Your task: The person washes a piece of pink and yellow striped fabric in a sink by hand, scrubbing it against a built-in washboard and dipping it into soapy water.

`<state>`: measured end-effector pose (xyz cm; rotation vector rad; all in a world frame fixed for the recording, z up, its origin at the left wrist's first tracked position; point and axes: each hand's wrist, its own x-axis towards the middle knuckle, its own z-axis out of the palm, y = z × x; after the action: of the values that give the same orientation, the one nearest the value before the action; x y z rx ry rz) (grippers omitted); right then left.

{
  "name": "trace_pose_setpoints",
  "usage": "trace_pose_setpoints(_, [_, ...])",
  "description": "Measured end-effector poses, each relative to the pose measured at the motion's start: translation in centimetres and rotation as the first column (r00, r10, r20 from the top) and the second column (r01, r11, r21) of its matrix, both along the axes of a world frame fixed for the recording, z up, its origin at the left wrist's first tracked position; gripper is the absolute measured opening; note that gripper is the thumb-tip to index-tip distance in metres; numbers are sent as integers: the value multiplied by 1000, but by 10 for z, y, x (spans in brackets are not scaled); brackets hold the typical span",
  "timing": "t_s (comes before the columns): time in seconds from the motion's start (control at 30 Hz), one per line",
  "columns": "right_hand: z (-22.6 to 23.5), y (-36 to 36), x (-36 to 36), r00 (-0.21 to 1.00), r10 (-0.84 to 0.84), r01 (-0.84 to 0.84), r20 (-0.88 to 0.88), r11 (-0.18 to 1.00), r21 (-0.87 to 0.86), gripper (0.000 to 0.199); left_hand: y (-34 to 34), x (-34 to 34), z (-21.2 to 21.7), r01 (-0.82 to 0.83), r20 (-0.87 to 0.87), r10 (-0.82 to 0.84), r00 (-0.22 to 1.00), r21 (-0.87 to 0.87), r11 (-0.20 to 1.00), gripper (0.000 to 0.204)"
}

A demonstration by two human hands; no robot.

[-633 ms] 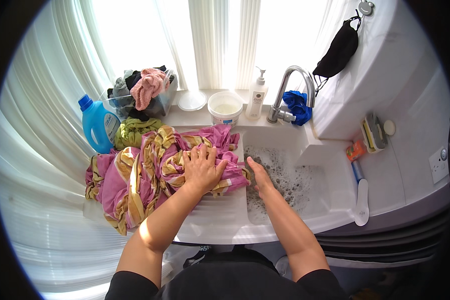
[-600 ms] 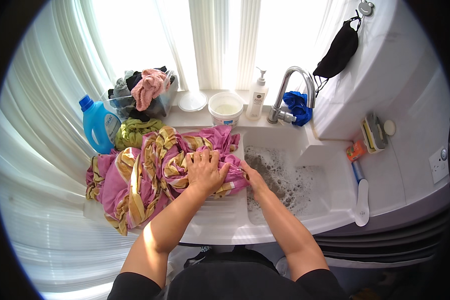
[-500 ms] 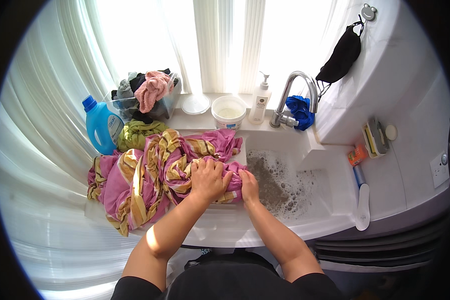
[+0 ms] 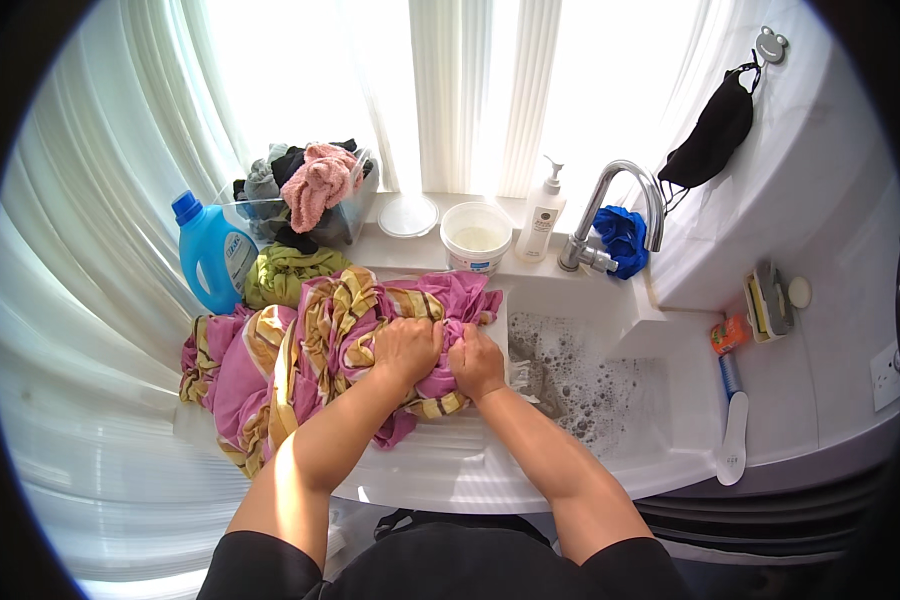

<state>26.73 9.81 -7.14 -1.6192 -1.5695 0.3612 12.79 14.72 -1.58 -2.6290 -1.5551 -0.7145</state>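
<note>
A large wet-looking pink cloth with yellow and brown stripes (image 4: 240, 362) lies bunched over the ribbed washboard side of a white sink (image 4: 660, 440). My left hand (image 4: 408, 348) is closed on its right part, knuckles up. Right beside it, my right hand (image 4: 476, 362) grips the same cloth, the two fists almost touching. Folds of the fabric hide most fingertips. Grey, foamy water (image 4: 580, 390) stands in the basin just right of my right hand.
Behind the cloth are a blue detergent bottle (image 4: 210, 255), a green cloth (image 4: 288, 275), a clear bin of laundry (image 4: 355, 205), a white tub (image 4: 476, 238) and a pump bottle (image 4: 543, 215). A curved faucet (image 4: 620, 200) overhangs the basin. On the right edge lies a white-handled brush (image 4: 733, 440).
My right hand has moved left from the cloth's end, closer to my left hand. Both hands have gone from lying on the cloth to clenching it. The view has shifted slightly.
</note>
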Motion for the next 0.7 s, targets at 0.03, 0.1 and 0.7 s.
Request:
trace_pose_setpoints(0.03, [10, 15, -1, 993, -48, 47, 104, 999, 21, 32, 20, 3, -3, -37, 31, 33, 999, 116, 993, 35])
trace_pose_setpoints(0.1, [21, 25, 6, 985, -83, 85, 154, 996, -10, 33, 27, 11, 7, -170, -88, 170, 982, 9, 985, 37])
trace_pose_setpoints(0.7, [27, 41, 8, 996, 3, 19, 92, 972, -235, 40, 19, 9, -8, -40, -6, 40, 999, 26, 999, 30])
